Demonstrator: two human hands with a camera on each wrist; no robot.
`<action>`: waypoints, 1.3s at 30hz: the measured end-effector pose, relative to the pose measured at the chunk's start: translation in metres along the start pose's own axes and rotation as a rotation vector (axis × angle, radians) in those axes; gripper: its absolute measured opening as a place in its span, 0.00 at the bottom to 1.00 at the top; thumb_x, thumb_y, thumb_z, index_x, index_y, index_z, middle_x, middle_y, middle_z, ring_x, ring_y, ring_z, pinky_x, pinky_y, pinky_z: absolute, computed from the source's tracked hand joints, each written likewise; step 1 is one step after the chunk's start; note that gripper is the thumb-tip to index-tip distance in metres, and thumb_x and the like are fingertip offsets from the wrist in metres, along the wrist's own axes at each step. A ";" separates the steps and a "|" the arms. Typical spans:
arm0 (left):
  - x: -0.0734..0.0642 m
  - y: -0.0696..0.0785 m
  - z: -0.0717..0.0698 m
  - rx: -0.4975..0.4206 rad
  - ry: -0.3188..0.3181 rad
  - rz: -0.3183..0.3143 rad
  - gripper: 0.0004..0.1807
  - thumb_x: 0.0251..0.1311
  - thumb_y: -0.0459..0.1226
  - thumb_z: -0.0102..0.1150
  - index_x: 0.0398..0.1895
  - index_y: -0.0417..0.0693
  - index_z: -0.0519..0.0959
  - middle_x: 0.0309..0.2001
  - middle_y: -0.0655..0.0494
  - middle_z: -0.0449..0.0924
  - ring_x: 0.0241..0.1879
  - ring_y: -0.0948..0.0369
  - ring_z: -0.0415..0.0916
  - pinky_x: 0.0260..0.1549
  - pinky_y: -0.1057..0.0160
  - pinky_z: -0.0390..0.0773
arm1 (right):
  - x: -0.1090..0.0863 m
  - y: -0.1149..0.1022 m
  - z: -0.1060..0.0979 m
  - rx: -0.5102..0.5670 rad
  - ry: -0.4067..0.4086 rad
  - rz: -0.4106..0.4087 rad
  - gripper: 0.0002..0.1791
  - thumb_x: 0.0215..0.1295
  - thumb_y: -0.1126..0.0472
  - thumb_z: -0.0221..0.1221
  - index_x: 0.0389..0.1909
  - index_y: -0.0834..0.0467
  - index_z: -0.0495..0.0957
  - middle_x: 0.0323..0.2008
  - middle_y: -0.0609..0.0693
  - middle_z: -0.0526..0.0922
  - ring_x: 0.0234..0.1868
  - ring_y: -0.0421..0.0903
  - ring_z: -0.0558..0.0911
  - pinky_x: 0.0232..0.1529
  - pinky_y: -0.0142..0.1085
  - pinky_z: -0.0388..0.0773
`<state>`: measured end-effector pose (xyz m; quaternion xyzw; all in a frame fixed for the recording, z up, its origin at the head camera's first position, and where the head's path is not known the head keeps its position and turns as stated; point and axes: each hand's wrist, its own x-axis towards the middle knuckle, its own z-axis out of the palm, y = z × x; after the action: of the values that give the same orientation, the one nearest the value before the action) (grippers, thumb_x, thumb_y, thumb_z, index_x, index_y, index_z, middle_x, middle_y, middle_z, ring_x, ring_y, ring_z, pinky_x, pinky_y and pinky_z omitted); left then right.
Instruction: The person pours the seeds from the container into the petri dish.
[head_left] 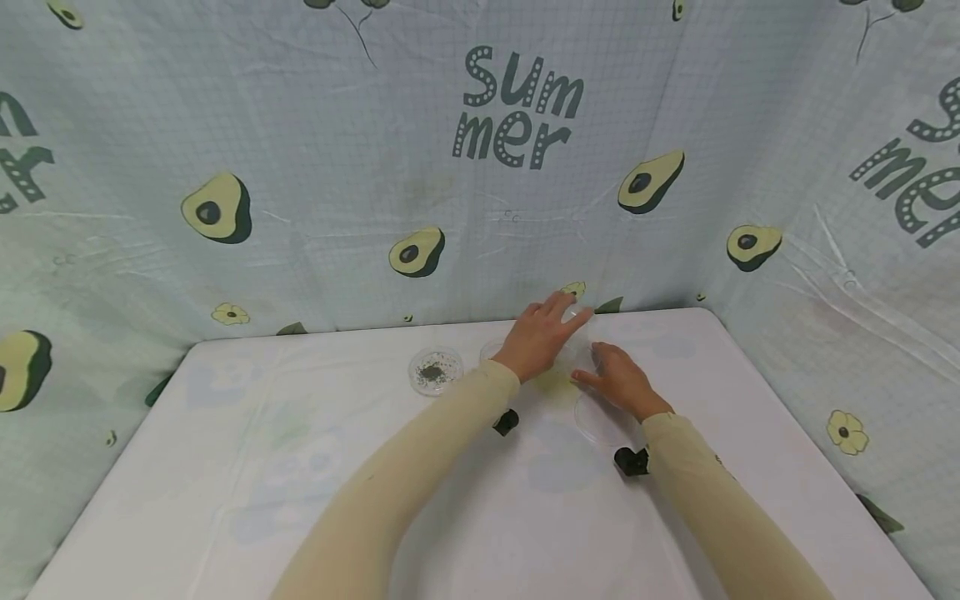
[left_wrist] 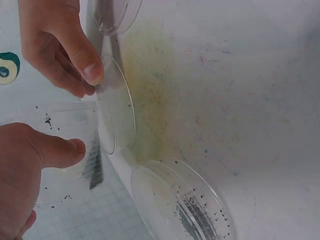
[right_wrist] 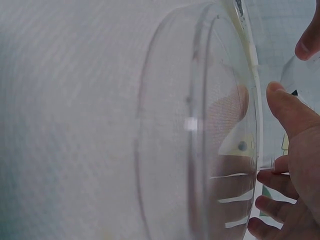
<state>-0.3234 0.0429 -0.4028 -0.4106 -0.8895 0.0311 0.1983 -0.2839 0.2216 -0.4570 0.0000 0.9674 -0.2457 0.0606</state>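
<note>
My left hand (head_left: 543, 337) holds a clear plastic bag (left_wrist: 60, 117), its thumb lying over the film. Small dark seeds (left_wrist: 47, 120) speckle the bag, and a darker patch shows along one side. My right hand (head_left: 621, 382) is close by, thumb apart from loosely bent fingers. In the left wrist view its thumb overlaps the rim of a clear petri dish (left_wrist: 125, 127); whether it touches cannot be told. A petri dish with dark seeds (left_wrist: 182, 200) stands near the left hand. Another clear dish (right_wrist: 172, 125) fills the front of the right wrist view.
A petri dish with a dark heap of seeds (head_left: 435, 371) stands left of the left forearm. The dish beside it is partly hidden by that arm. Behind the table (head_left: 292, 467) hangs a printed curtain (head_left: 315, 192). A yellowish stain (left_wrist: 150, 90) marks the tabletop.
</note>
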 end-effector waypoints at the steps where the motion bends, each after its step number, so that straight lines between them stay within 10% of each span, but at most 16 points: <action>1: 0.000 0.001 0.000 0.008 0.006 0.009 0.36 0.62 0.36 0.61 0.72 0.62 0.60 0.70 0.51 0.60 0.71 0.56 0.56 0.61 0.58 0.73 | 0.000 0.000 0.000 0.002 -0.002 0.003 0.46 0.65 0.43 0.59 0.71 0.69 0.55 0.71 0.68 0.58 0.73 0.64 0.58 0.71 0.58 0.56; 39: 0.003 -0.002 -0.006 0.248 0.038 0.317 0.30 0.68 0.34 0.53 0.71 0.61 0.60 0.74 0.53 0.56 0.77 0.56 0.47 0.74 0.59 0.53 | -0.002 0.006 0.001 -0.046 0.043 -0.090 0.44 0.65 0.46 0.60 0.70 0.71 0.57 0.68 0.71 0.63 0.70 0.66 0.62 0.67 0.60 0.61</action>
<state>-0.3245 0.0429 -0.3962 -0.5186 -0.7991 0.1634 0.2565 -0.2818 0.2264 -0.4602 -0.0397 0.9730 -0.2257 0.0285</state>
